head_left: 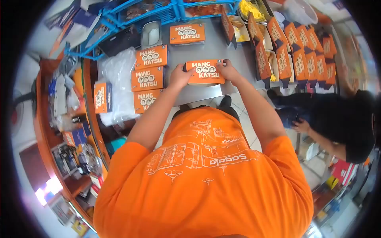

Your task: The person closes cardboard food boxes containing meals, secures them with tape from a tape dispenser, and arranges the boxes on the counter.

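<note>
Head view, grip: The left hand point(181, 76) gripped the left end of an orange Mang Katsu box point(205, 72), its thumb over the lid, while the right hand point(228, 72) gripped the upper right corner.
Held box: It sat between both hands at the front edge of the steel tabletop point(214, 51), lid down and print facing the wearer; whether it rested there or was slightly raised could not be told.
Closed boxes: One lay behind the held box point(187, 33) and three formed a column to the left point(147, 78); these looked finished, as did another box farther left point(103, 97).
Open boxes: Rows of lid-up boxes point(279, 63) crowded the right side, food showing in the nearer ones; judging by their raised lids, these were left to close.
Around: Clear plastic point(124, 65) lay beside the column, a metal container point(151, 35) stood behind it, blue crates point(162, 16) lined the back, and shredded yellow food point(252, 10) filled a tray.
In the way: Nothing blocked the held box; upright lids hemmed the right, where a co-worker in black point(341, 123) stood nearby.
</note>
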Demonstrator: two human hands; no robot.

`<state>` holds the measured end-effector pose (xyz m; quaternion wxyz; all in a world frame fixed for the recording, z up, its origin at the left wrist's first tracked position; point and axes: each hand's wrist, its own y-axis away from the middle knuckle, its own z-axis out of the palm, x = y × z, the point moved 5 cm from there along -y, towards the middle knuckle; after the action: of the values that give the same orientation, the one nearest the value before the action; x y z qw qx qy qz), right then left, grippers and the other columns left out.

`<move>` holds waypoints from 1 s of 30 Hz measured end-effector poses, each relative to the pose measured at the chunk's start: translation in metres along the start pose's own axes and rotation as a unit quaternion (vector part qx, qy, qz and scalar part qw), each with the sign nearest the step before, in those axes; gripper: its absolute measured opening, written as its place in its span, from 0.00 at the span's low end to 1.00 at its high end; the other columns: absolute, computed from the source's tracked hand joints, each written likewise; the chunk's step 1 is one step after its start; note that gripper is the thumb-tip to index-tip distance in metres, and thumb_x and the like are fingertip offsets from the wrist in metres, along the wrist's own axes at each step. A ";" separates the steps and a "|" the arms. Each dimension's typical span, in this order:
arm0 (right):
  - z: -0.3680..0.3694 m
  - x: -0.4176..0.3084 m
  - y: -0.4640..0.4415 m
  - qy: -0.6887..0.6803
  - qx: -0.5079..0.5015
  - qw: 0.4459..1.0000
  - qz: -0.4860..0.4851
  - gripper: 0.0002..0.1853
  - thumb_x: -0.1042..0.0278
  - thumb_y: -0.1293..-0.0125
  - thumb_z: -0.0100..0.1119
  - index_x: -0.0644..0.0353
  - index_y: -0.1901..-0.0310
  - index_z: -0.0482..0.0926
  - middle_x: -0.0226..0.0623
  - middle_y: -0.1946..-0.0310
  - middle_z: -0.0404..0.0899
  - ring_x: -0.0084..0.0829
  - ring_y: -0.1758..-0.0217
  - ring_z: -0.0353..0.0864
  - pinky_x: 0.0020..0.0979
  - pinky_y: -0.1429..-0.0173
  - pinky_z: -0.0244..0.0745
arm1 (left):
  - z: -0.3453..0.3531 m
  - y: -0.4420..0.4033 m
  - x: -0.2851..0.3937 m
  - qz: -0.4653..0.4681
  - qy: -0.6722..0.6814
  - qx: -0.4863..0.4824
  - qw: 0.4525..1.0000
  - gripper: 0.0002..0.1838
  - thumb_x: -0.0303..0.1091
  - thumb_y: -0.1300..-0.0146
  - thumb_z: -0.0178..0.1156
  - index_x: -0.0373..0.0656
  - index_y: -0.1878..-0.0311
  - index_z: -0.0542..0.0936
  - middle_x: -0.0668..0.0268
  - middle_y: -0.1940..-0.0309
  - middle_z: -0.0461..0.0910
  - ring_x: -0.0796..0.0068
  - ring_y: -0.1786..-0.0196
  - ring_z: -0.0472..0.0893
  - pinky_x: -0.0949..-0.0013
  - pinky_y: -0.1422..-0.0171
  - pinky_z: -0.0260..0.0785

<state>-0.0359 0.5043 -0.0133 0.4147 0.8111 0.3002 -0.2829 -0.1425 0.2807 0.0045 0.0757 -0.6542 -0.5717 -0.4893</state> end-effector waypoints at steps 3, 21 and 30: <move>0.000 0.009 -0.001 -0.021 -0.006 1.000 0.008 0.36 0.45 0.34 0.59 0.64 0.34 0.66 0.60 0.47 0.81 0.50 0.41 0.81 0.40 0.37 0.73 | 0.003 0.004 0.001 0.026 -0.030 0.004 0.999 0.38 0.55 0.41 0.69 0.32 0.38 0.74 0.45 0.46 0.82 0.51 0.42 0.82 0.59 0.39 0.73; -0.015 -0.015 0.012 0.029 -0.019 0.998 0.056 0.31 0.47 0.29 0.52 0.68 0.37 0.66 0.63 0.53 0.81 0.55 0.49 0.83 0.44 0.47 0.78 | 0.019 0.036 0.009 0.037 -0.075 0.058 0.995 0.30 0.55 0.28 0.50 0.41 0.34 0.70 0.45 0.49 0.82 0.40 0.45 0.79 0.45 0.40 0.70; -0.044 0.010 0.038 0.033 0.127 0.987 -0.094 0.29 0.48 0.26 0.51 0.66 0.35 0.67 0.63 0.46 0.78 0.58 0.43 0.80 0.46 0.38 0.74 | -0.179 -0.061 0.206 0.377 -0.257 0.376 0.807 0.16 0.36 0.33 0.55 0.38 0.47 0.79 0.51 0.49 0.80 0.46 0.43 0.76 0.47 0.40 0.69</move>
<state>0.0076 0.5261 0.0203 0.2691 0.8343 0.3506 -0.3295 -0.3192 0.3223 0.2171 0.3441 -0.8406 -0.4179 0.0172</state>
